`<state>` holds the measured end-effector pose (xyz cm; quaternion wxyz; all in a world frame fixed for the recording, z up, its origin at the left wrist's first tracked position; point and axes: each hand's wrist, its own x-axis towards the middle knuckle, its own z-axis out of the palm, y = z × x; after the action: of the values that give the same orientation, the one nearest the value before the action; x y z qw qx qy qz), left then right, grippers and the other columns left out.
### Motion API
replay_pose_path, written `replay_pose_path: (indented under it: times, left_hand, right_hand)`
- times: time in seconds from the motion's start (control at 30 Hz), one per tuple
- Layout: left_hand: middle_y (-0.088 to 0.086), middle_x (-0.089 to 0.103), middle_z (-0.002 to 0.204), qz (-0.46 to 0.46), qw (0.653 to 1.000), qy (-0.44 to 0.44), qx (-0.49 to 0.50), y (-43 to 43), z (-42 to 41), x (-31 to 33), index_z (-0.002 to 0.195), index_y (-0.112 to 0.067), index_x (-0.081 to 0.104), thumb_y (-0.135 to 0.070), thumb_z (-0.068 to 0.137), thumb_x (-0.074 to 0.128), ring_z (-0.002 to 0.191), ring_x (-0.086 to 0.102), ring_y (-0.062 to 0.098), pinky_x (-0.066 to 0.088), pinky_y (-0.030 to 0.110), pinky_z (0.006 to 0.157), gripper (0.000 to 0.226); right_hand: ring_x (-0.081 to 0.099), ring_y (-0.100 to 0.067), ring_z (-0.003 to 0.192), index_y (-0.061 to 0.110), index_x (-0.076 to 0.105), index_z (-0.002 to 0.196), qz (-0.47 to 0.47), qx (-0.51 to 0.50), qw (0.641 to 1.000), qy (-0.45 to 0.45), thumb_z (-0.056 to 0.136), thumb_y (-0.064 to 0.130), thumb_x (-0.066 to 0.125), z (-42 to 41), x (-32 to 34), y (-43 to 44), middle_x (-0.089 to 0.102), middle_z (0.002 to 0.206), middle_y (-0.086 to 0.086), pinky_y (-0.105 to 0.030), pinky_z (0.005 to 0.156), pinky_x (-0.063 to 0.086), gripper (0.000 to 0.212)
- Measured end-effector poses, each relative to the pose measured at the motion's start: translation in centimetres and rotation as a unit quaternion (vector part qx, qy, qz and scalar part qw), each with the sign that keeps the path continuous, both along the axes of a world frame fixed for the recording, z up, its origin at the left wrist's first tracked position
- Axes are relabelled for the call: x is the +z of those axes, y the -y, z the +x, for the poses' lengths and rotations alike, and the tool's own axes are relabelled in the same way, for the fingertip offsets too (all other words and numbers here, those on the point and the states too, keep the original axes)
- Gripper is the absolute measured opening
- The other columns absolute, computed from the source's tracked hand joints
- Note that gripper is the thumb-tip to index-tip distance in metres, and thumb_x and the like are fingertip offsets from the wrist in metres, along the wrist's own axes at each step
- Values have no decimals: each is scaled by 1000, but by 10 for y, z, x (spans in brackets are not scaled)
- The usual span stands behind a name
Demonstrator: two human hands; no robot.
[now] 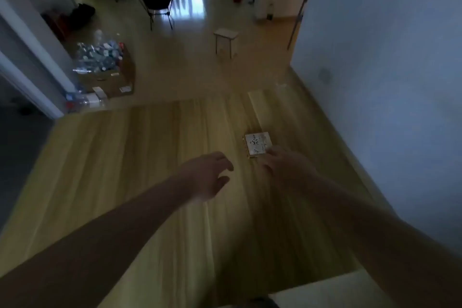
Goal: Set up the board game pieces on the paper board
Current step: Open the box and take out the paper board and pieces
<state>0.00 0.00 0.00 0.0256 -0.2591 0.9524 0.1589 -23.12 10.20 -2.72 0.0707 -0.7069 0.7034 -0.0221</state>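
Nearby, the left hand [210, 177] is hovering above the wooden table [150, 157], fingers loosely curved and apart, holding nothing. Just beyond, the right hand [282, 165] is touching the near edge of the white patterned box [257, 144] lying on the table; blur is hiding whether its fingers are gripping.

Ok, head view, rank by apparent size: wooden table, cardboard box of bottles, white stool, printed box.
1. wooden table
2. cardboard box of bottles
3. white stool and printed box look alike; the stool stands farther off, so no ranking.

Bare forearms [125, 227]; left hand [207, 177], right hand [285, 167]
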Motion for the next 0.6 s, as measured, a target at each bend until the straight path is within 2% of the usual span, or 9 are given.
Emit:
replay_pose_path:
  times: [0.1, 0.17, 0.27, 0.43, 0.53, 0.6]
  left_hand:
    - [-11, 51, 131, 70, 995, -11, 71, 29, -40, -30, 127, -31, 55, -35, 99, 51, 107, 57, 9, 48, 30, 89, 28]
    - [-9, 55, 127, 112, 987, -7, 114, 46, -61, -52, 123, -30, 57, -33, 98, 54, 103, 58, 9, 48, 33, 94, 25]
    - [-5, 56, 128, 156, 974, 9, 166, 64, -80, -84, 126, -28, 58, -30, 99, 53, 112, 56, 14, 42, 29, 98, 27]
    - [-6, 54, 135, 224, 944, 58, 234, 78, -76, -126, 131, -30, 54, -30, 101, 49, 114, 56, 16, 42, 30, 98, 31]
    - [-5, 54, 136, 242, 933, 80, 252, 82, -64, -138, 133, -29, 54, -29, 101, 49, 115, 56, 18, 41, 32, 103, 32]
    - [-5, 55, 135, 254, 924, 88, 273, 83, -55, -147, 133, -27, 55, -27, 100, 50, 116, 56, 18, 40, 30, 104, 34]
  right_hand:
    - [61, -29, 94, 20, 62, 105, 4, -57, 997, 49, 102, 31, 41, -36, -37, 40, 57, 116, -4, -32, 68, 36, 24]
    - [61, -31, 101, 18, 61, 116, 45, -87, 994, 58, 102, 32, 40, -56, -62, 64, 56, 123, -6, -35, 72, 43, 29]
    - [58, -31, 110, 17, 53, 132, 90, -131, 986, 59, 100, 31, 44, -86, -102, 97, 51, 136, -6, -40, 82, 49, 36]
    - [43, -38, 130, 19, 31, 151, 174, -150, 972, 55, 99, 29, 44, -96, -164, 125, 18, 164, -7, -49, 102, 44, 54]
    - [40, -41, 126, 14, 18, 155, 185, -150, 971, 34, 100, 29, 43, -76, -184, 126, 6, 165, -14, -47, 102, 41, 62]
    - [39, -40, 126, 17, 15, 154, 167, -136, 976, 35, 99, 28, 45, -53, -188, 120, 6, 165, -15, -47, 104, 39, 64]
